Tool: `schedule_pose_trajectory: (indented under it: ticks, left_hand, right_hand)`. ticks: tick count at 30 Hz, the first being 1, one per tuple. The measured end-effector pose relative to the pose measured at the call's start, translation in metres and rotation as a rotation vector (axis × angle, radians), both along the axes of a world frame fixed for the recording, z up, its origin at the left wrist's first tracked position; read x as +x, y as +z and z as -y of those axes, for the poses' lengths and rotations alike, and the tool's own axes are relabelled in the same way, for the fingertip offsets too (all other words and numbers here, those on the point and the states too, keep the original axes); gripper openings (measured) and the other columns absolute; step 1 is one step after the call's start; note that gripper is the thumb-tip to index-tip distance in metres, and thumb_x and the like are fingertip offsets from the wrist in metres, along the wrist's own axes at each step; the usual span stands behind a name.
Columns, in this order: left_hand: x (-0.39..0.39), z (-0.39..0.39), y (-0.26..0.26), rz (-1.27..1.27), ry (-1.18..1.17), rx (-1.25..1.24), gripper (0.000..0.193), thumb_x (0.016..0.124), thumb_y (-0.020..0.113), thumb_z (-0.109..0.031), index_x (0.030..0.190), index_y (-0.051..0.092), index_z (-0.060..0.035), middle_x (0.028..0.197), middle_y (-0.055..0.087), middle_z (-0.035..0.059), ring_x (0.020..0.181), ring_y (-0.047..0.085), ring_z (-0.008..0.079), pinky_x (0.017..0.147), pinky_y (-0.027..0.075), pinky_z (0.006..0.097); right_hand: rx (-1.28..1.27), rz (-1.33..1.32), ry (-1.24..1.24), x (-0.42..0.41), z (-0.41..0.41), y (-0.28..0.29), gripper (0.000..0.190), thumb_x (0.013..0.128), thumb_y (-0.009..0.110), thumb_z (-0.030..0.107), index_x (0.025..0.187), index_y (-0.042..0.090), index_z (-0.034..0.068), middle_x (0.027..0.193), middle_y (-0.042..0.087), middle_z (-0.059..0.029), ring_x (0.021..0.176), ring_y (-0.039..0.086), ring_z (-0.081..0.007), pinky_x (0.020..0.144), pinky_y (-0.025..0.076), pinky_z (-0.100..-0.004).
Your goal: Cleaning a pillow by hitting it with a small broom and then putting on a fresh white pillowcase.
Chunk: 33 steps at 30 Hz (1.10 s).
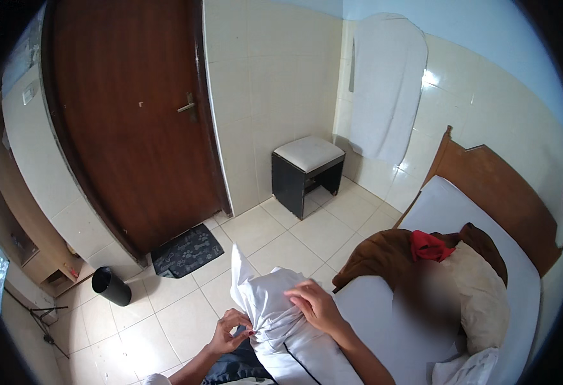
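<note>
A white pillowcase (pixel 281 303) lies bunched across my lap, with a loose corner pointing up at its far end. It appears to have a pillow inside, and a thin dark line of piping runs along its nearer part. My left hand (pixel 233 332) pinches the gathered cloth at the left edge between thumb and fingers. Over the right side of the pillowcase is my right hand (pixel 316 308), fingers bent and spread with no cloth plainly gripped. Dark blue trousers (pixel 238 363) show beneath the cloth.
To the right, a bed (pixel 368 308) holds a brown blanket (pixel 377 250), red cloth (pixel 428 246) and cream pillow (pixel 483 298); blur hides part. Beyond stand a padded stool (pixel 310 154) and door (pixel 132 120) with a mat (pixel 187 250). A black bin (pixel 111 287) and tripod legs (pixel 45 322) are left.
</note>
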<state>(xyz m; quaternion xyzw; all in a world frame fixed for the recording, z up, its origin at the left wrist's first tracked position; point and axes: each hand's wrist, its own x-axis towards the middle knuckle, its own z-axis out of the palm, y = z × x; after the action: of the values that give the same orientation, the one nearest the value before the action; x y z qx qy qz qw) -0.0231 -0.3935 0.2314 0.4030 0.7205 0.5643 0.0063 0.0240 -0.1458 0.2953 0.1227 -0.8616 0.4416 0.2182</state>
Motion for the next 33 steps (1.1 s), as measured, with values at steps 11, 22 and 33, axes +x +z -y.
schedule_pose_trajectory:
  ticks: [11, 22, 33]
  left_hand:
    - [0.009, -0.004, 0.006, -0.023, 0.160, 0.045, 0.007, 0.077, 0.062, -0.014, 0.079, 0.060, -0.0073, 0.077, 0.060, 0.0049, 0.081, 0.055, 0.0218, 0.079, 0.037, 0.0336]
    - [-0.033, -0.062, 0.053, -0.164, 0.251, -0.063, 0.021, 0.069, 0.071, -0.003, 0.087, 0.060, -0.0049, 0.079, 0.059, 0.0057, 0.079, 0.055, 0.0184, 0.068, 0.045, 0.0288]
    - [-0.031, -0.052, 0.017, -0.434, 0.253, -0.030, 0.018, 0.073, 0.061, -0.004, 0.087, 0.051, -0.0098, 0.080, 0.058, 0.0006, 0.078, 0.057, 0.0189, 0.092, 0.032, 0.0463]
  right_hand:
    - [0.140, -0.289, 0.240, -0.047, 0.017, -0.022, 0.012, 0.075, 0.063, 0.007, 0.086, 0.058, 0.005, 0.092, 0.058, -0.0060, 0.092, 0.055, -0.0247, 0.080, 0.044, -0.0359]
    - [0.039, -0.076, 0.114, 0.018, -0.018, -0.013, 0.002, 0.082, 0.054, 0.006, 0.081, 0.053, 0.004, 0.078, 0.056, -0.0086, 0.071, 0.054, -0.0264, 0.065, 0.043, -0.0338]
    - [-0.083, -0.006, 0.078, 0.021, -0.015, -0.013, 0.005, 0.083, 0.055, 0.010, 0.082, 0.052, 0.005, 0.073, 0.053, -0.0083, 0.068, 0.051, -0.0264, 0.064, 0.041, -0.0328]
